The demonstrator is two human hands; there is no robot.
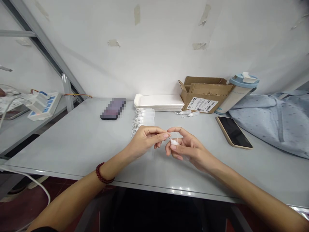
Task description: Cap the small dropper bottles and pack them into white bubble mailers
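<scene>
My right hand (pixel 190 146) grips a small white piece (pixel 174 141), which looks soft or plastic, between thumb and fingers. A thin clear or white loop rises beside it. The fingertips of my left hand (pixel 151 138) are pinched together right at the left end of that piece, where a tiny dark tip shows; what they hold is too small to make out. Behind my left hand lies a row of small translucent white tubes (pixel 146 117) with string loops pointing left. Two similar white tubes (pixel 193 114) lie apart by the cardboard box.
A stack of white flat packs (pixel 159 102) lies by the wall, beside an open cardboard box (pixel 204 96) and a tumbler (pixel 235 93). A phone (pixel 234 132) and a blue-grey cloth bag (pixel 275 119) are at right. Left are a blurred-screen phone (pixel 113 109) and a power strip (pixel 44 106).
</scene>
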